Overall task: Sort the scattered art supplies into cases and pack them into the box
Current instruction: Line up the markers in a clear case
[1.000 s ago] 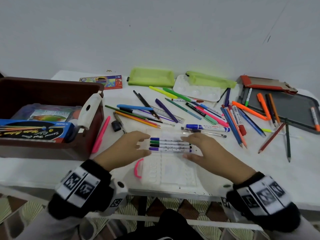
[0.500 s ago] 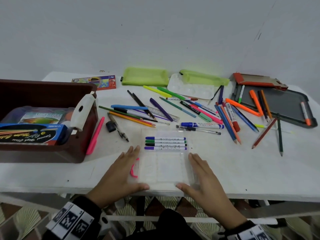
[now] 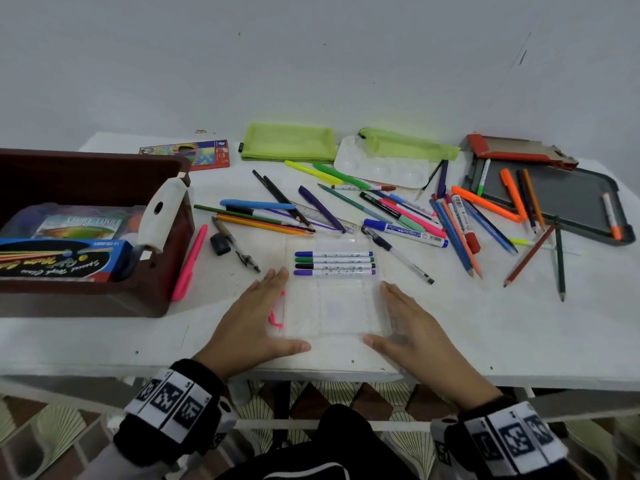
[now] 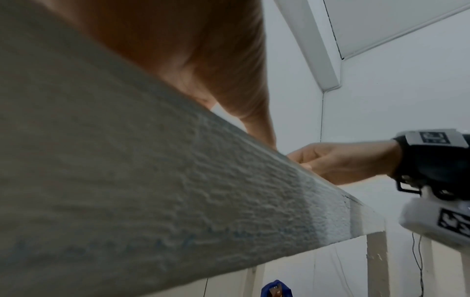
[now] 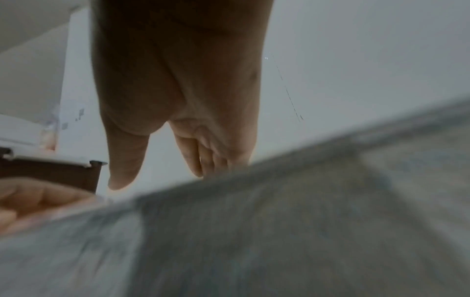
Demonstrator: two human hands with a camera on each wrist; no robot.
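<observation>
A clear plastic case (image 3: 332,306) lies open near the table's front edge. Its far half holds a few markers (image 3: 334,263) side by side: blue, green, black and purple. My left hand (image 3: 256,317) lies flat against the case's left side, fingers straight, with the thumb along the near edge. My right hand (image 3: 412,323) mirrors it on the right side. The right wrist view shows my right hand (image 5: 183,100) with straight fingers. Left of the case stands the brown box (image 3: 86,299), with packs of supplies inside.
Several loose pens, pencils and markers (image 3: 398,216) lie scattered behind the case. Two green pouches (image 3: 289,147) and a white palette (image 3: 377,168) sit at the back. A grey tray (image 3: 561,195) is at the right. A pink pen (image 3: 190,261) lies beside the box.
Both hands have slid back from beside the markers to the near half of the case, by the table's front edge. In the last half second they have hardly moved.
</observation>
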